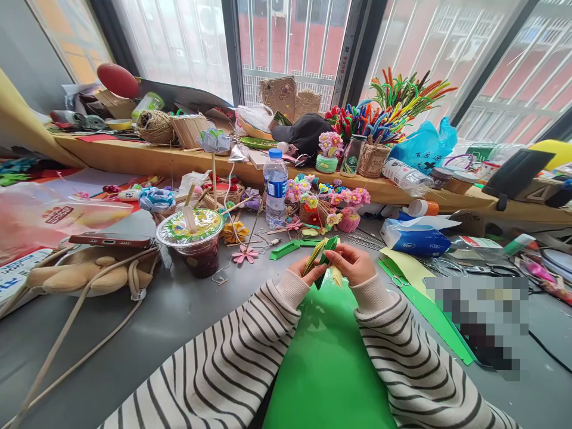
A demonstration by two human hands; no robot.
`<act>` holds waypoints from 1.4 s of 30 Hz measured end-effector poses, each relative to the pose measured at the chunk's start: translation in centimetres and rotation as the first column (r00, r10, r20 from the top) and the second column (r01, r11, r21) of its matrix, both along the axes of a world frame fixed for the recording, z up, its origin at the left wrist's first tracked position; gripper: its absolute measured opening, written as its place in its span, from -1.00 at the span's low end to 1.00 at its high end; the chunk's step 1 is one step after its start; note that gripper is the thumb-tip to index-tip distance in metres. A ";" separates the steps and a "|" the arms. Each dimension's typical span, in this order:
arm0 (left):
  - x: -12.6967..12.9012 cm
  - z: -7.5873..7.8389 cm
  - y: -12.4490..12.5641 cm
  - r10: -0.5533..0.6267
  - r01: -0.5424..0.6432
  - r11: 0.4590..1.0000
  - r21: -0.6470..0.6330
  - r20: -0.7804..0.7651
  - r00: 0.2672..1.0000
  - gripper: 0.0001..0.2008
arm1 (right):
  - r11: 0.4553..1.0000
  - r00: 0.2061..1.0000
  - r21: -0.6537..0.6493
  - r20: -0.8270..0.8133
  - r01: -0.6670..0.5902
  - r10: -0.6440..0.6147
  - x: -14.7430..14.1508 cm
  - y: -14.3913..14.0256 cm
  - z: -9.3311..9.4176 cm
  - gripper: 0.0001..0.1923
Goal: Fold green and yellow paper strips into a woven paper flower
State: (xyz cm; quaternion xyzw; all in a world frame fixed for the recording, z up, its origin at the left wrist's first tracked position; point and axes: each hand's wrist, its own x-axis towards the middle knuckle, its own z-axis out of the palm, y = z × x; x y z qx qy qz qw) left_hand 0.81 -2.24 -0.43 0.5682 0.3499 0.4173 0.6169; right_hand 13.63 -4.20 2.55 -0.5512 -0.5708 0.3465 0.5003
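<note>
Between my hands is a folded piece of green and yellow paper (pixel 329 244), with narrow pleat-like layers fanned upward. My left hand (pixel 310 271) grips its left side, fingers closed. The fingers of my right hand (pixel 355 263) pinch it from the right near the top. Pale yellow layers show at its lower edge. Below the hands a glossy green surface (pixel 330 363) runs to the bottom of the view. A folded green strip (pixel 286 249) lies just beyond my left hand. To the right, scissors (pixel 397 280) rest near a long green sheet (pixel 440 325) and a pale yellow sheet (pixel 409 268).
A lidded drink cup (pixel 203 256) stands left, beside a beige pouch (pixel 89 280) with a phone (pixel 111 239) on top. Behind are a water bottle (pixel 276 190) and crocheted flowers (pixel 313 196). A blue tissue pack (pixel 415 238) lies right. Craft supplies crowd the ledge (pixel 214 162).
</note>
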 end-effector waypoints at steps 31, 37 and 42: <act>-0.1 0.3 0.0 -0.061 0.062 0.998 -0.033 0.034 0.998 -0.59 | 1.000 1.000 -0.010 -0.022 0.018 -0.018 0.0 0.2 -0.2 -0.63; -0.1 0.0 -0.1 0.034 -0.034 0.997 0.072 0.002 0.999 -0.62 | 0.999 0.999 -0.013 0.009 0.035 -0.035 0.2 0.5 -0.6 -0.60; -0.7 -0.5 0.6 0.169 -0.152 0.969 0.196 -0.071 0.983 -0.73 | 0.997 0.985 -0.015 0.157 0.076 -0.072 -0.1 0.4 -0.7 -0.63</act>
